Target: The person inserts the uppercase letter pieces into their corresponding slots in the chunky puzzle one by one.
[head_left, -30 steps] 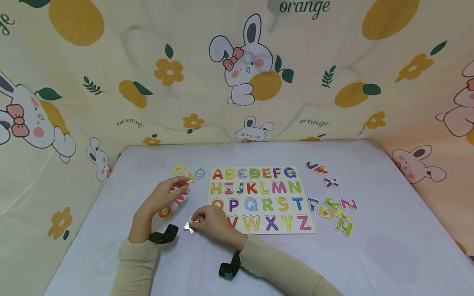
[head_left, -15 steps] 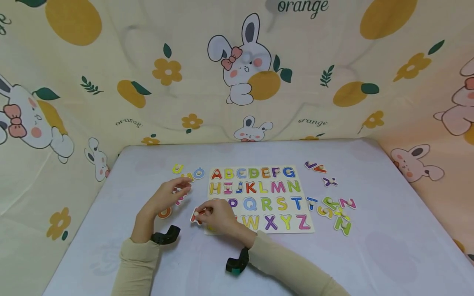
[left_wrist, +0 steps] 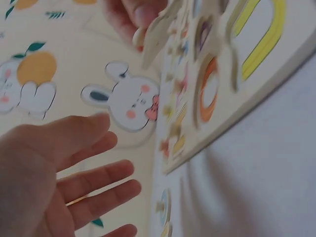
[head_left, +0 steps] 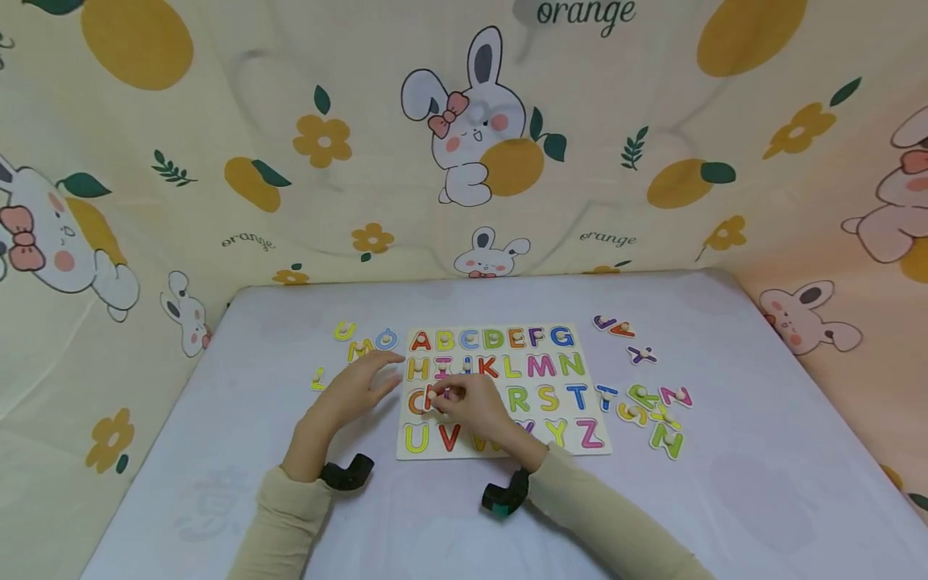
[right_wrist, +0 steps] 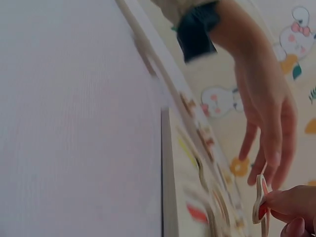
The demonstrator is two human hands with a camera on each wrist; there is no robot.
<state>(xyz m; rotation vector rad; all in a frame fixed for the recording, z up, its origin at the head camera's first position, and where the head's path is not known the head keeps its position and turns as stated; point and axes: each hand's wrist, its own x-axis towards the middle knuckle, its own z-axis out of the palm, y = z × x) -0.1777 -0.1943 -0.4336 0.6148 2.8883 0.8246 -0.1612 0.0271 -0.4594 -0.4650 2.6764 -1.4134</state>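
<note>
My right hand (head_left: 474, 403) pinches a red letter puzzle piece (head_left: 430, 400) by its knob, over the left part of the alphabet board (head_left: 507, 353). In the left wrist view the piece (left_wrist: 160, 37) is tilted on edge above the board. My left hand (head_left: 355, 391) hovers at the board's left edge, fingers spread and nothing held; the right wrist view shows this hand (right_wrist: 266, 108) beyond the piece. Knobbed letters from A to J sit in the upper rows. Other slots, such as the yellow U (head_left: 416, 438), show their printed bottoms.
Left of the board lie a yellow U piece (head_left: 344, 331), a blue Q piece (head_left: 387, 339), a yellow M or W piece (head_left: 358, 350) and a yellow L piece (head_left: 317, 379). Several letters, including a blue T piece (head_left: 606, 398) and a green N piece (head_left: 666, 441), lie to the right.
My right hand has lifted the red piece from the table left of the board and carried it right and away over the board. My left hand has moved right, uncovering the yellow L piece.
</note>
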